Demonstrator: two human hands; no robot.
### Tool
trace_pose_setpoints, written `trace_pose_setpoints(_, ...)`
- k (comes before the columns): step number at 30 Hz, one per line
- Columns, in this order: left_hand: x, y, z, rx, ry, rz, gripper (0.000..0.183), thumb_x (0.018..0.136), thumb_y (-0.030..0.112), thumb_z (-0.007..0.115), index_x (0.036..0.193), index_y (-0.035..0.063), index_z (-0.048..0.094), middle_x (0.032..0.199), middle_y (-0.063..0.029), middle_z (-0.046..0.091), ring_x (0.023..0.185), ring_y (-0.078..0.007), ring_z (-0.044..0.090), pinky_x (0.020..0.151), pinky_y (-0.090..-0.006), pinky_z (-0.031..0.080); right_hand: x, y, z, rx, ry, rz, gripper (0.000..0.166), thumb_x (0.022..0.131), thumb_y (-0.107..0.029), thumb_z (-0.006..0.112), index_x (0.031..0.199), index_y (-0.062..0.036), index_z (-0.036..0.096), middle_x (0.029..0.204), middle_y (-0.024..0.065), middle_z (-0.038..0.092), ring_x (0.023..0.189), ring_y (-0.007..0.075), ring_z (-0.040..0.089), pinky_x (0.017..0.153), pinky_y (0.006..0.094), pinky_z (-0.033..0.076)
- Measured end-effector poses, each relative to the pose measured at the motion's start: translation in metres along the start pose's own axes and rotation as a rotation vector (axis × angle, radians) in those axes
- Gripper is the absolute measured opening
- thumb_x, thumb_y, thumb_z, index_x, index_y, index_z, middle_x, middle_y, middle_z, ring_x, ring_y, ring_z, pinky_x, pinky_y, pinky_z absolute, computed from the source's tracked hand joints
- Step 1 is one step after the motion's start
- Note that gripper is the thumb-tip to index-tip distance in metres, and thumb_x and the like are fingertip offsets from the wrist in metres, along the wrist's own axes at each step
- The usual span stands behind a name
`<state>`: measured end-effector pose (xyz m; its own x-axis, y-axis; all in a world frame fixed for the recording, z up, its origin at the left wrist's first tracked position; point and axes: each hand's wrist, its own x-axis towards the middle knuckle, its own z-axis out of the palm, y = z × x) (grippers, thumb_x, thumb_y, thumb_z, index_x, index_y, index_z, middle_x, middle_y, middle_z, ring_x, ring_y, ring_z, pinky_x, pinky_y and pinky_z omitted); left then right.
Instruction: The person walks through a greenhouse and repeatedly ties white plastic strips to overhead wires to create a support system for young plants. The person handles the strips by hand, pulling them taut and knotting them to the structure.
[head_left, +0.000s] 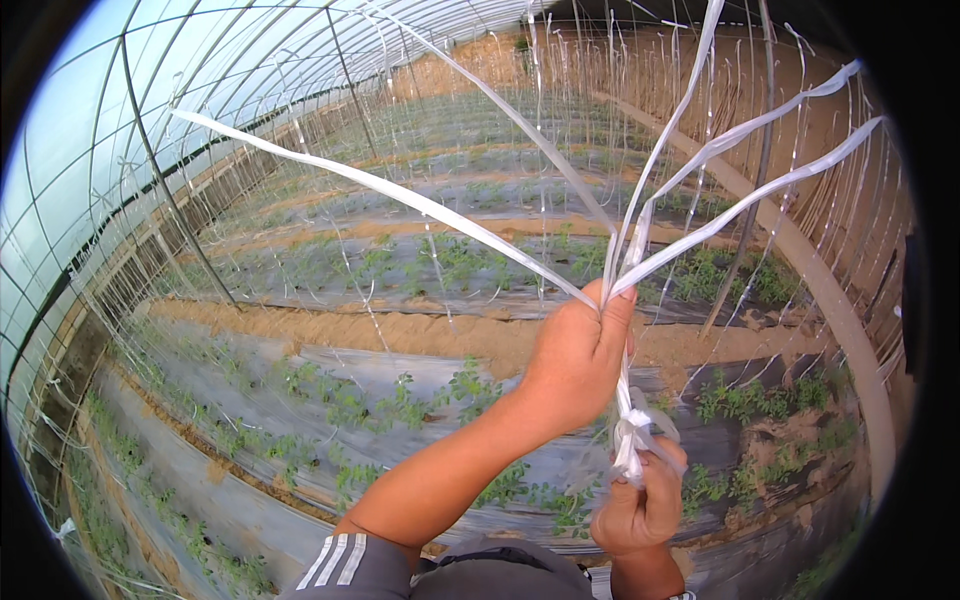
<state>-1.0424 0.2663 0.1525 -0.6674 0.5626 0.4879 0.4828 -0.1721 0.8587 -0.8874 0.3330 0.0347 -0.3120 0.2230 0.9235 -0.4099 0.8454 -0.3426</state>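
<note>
My left hand (581, 352) is closed around several white plastic strips (420, 204), which fan out from the top of the fist to the upper left and upper right. Below that fist the strips run down into a knotted white bunch (631, 442). My right hand (643, 499), lower and slightly to the right, pinches the bottom of this bunch between thumb and fingers. Translucent loose loops hang beside the knot. The strips' far ends are hard to make out near the picture's rim.
Rows of young green plants (469, 390) grow through plastic mulch film (300, 405), with bare soil ridges between. Many thin strings hang around me. Metal posts (169, 195) stand left and right. A curved greenhouse frame arches overhead, and an earthen wall (817, 142) rises at right.
</note>
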Motion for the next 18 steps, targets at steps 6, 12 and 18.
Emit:
trace_pose_setpoints(6,0.02,-0.015,0.005,0.05,0.145,0.043,0.035,0.11,0.031,0.042,0.091,0.0035,0.053,0.065,-0.0027,0.056,0.055,-0.0106,0.055,0.051,-0.0289,0.045,-0.029,0.001,0.01,0.572,0.365,0.653,0.025,0.095,-0.001,0.063,0.119,0.0067,0.06,0.107,0.0174,0.07,0.094,0.0246,0.068,0.088,0.0407,0.055)
trace_pose_setpoints(12,0.027,-0.007,0.009,0.144,0.283,0.179,0.035,0.11,0.029,0.042,0.092,0.0018,0.053,0.063,-0.0066,0.052,0.057,-0.0166,0.051,0.052,-0.0371,0.041,-0.056,0.029,-0.058,-0.416,-0.034,-0.061,0.028,0.097,-0.006,0.061,0.123,0.005,0.057,0.111,0.0151,0.066,0.102,0.0257,0.065,0.095,0.0411,0.052)
trace_pose_setpoints(18,0.033,-0.019,0.019,0.228,0.309,0.184,0.03,0.108,0.025,0.043,0.094,-0.0003,0.049,0.07,-0.023,0.054,0.066,-0.0438,0.055,0.061,-0.0492,0.042,-0.136,0.043,-0.053,-0.106,-0.155,0.686,0.034,0.099,-0.012,0.058,0.129,0.0032,0.057,0.12,0.0181,0.064,0.111,0.0294,0.062,0.1,0.0417,0.049)
